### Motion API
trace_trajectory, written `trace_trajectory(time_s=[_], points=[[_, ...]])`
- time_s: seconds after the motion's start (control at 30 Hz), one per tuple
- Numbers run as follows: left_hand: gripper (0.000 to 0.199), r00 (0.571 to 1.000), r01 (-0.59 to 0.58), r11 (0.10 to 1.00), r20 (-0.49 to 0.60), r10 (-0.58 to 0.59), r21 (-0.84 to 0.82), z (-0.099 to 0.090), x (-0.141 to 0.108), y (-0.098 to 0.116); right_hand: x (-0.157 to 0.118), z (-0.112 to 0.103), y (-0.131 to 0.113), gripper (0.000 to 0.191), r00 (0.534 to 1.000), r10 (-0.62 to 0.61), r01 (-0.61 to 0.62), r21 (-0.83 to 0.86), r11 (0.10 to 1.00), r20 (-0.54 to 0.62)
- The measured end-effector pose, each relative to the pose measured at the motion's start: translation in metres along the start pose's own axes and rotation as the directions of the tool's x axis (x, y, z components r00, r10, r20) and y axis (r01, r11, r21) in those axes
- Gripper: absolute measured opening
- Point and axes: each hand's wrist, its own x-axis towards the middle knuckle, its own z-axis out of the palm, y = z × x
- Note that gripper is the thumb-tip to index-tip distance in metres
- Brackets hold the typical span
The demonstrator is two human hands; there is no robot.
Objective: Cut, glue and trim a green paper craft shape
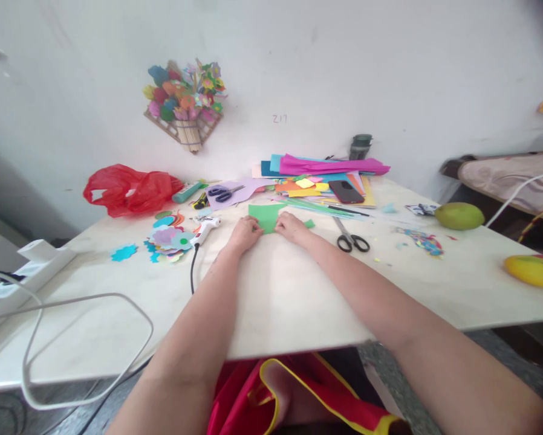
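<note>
A green sheet of craft paper (268,215) lies on the table between my two hands. Curled fingers of my left hand (245,233) grip its left near edge. My right hand (294,228) has its fingers closed on the right near edge, and the fingertips of both hands are partly hidden. A small green strip (309,223) pokes out just right of my right hand. Black-handled scissors (353,241) lie open farther right. Left of my left hand rests a white glue gun (205,231) with a black cord.
Paper cutouts (166,237) are piled left of the glue gun. Behind are purple-handled scissors (224,193), a red plastic bag (126,190), coloured sheets (330,166) and a phone (346,191). A white cable (135,302) loops at left; mangoes (459,215) sit at right.
</note>
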Motion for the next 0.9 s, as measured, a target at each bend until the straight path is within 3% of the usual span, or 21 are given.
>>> trace_trajectory(time_s=[0.23,0.53,0.7,0.8,0.9], points=[[0.014,1.000,0.024,0.997,-0.002,-0.024,0.080,0.003,0.002,0.002,0.000,-0.003,-0.006,0.016,0.999,0.037,-0.036,-0.091,0.995,0.017],[0.015,0.986,0.165,0.974,-0.033,-0.162,0.157,-0.007,-0.005,0.019,0.000,-0.002,-0.007,0.014,0.997,0.082,-0.081,-0.073,0.994,0.012],[0.020,0.969,0.238,0.949,-0.112,-0.218,0.206,-0.009,-0.007,0.019,-0.005,-0.001,-0.009,0.016,0.992,-0.112,0.100,-0.181,0.978,-0.056],[0.025,0.962,0.265,0.939,-0.127,-0.242,0.219,-0.009,-0.008,0.018,-0.007,0.000,-0.012,0.025,0.973,-0.233,0.226,-0.235,0.945,-0.002],[0.028,0.955,0.292,0.930,-0.113,-0.273,0.225,-0.010,-0.009,0.021,-0.009,0.001,-0.015,0.029,0.961,-0.270,0.276,-0.239,0.931,0.060]])
